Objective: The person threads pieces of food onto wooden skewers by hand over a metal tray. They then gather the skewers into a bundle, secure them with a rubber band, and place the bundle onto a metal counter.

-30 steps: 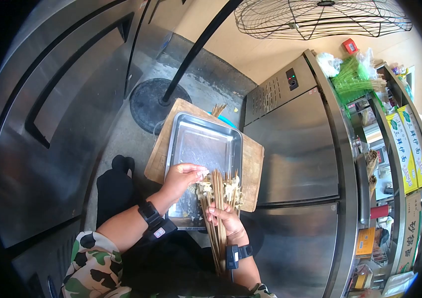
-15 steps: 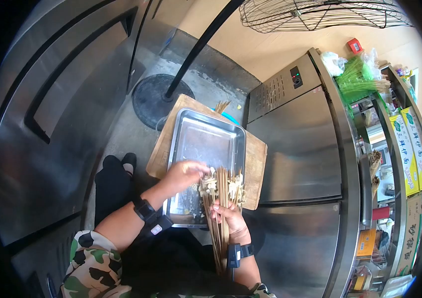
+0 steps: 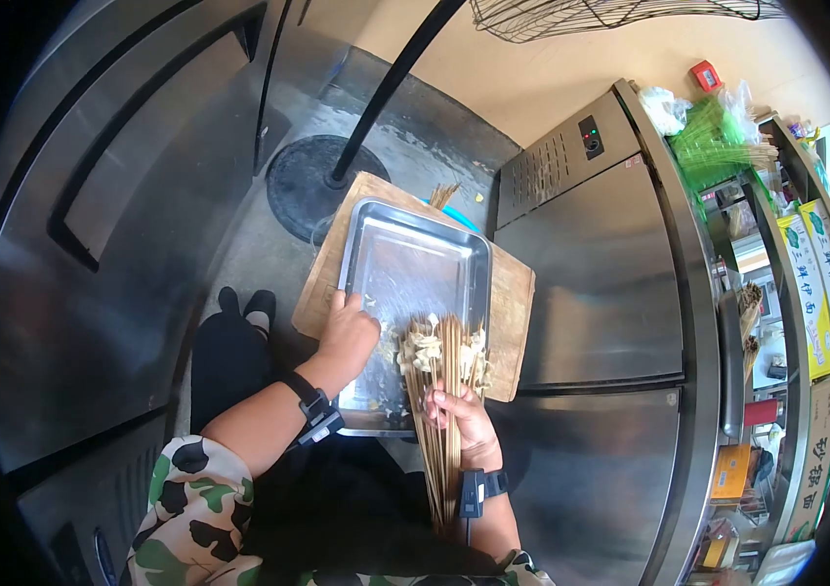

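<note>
My right hand (image 3: 461, 418) is wrapped round a bundle of thin wooden skewers (image 3: 451, 366), at the lower right of a metal tray (image 3: 485, 283). Pale food pieces (image 3: 420, 349) cluster near the upper ends of the skewers, and the long bare ends run down past my wrist. At the tray's left rim is my left hand (image 3: 349, 330), its back to the camera and its fingers bent over the edge; whether they pinch anything is hidden. Small pale scraps lie on the tray floor.
Under the tray is a wooden board (image 3: 510, 322). Behind it stand a round black base (image 3: 312, 186) with a pole and a blue item holding more skewers (image 3: 442, 195). A steel cabinet (image 3: 591, 283) and stocked shelves (image 3: 796, 391) are at the right, another steel unit (image 3: 142, 225) at the left.
My left hand has moved left, away from the food on the skewers to the tray's left rim. My right hand still holds the bundle. The view has shifted slightly.
</note>
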Motion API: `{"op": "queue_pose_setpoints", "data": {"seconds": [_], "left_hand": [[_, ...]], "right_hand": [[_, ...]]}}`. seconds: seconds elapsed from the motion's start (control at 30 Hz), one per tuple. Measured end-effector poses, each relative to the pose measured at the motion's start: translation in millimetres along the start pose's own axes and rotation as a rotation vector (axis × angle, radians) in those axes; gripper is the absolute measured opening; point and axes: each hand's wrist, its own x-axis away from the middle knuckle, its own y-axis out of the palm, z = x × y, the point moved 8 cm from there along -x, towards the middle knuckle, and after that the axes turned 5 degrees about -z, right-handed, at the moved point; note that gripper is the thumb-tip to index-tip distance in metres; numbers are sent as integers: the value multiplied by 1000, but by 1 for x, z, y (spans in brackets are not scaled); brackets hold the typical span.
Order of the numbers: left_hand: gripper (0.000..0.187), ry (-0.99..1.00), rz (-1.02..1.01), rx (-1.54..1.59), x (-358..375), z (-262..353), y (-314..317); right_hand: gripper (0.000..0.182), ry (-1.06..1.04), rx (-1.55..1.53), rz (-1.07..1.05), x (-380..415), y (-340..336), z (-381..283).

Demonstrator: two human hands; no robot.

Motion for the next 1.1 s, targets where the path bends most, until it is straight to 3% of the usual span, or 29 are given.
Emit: {"op": "queue_pose_setpoints", "data": {"seconds": [0.1, 0.2, 0.3, 0.4, 0.6, 0.8, 0.9, 1.0, 1.03, 1.1], "left_hand": [[8, -29, -39, 28, -2, -1, 1], [12, -61, 7, 374, -3, 2, -11], [17, -327, 86, 1447, -1, -8, 17], [28, -334, -147, 1910, -7, 2, 11], [13, -234, -215, 1919, -14, 4, 18], [8, -361, 31, 1893, -16, -21, 21], [10, -487, 61, 1641, -11, -37, 38], [12, -253, 77, 1090, -10, -27, 23], [14, -210, -44, 1450, -11, -11, 34], [16, -280, -355, 1825, 0, 18, 47]], "right_hand": [[7, 2, -5, 31, 2, 5, -2], [6, -6, 93, 83, 2, 4, -5], [7, 1, 153, 79, 0, 3, -4], [8, 26, 220, 86, -2, 1, -1], [10, 57, 316, 120, -4, 3, 2], [8, 65, 284, 106, -5, 3, 2], [8, 12, 56, 42, 0, 2, 0], [10, -31, -27, -20, 2, 1, -4], [10, -32, 36, 33, 2, -3, -5], [9, -35, 159, 137, 3, -5, -5]]}}
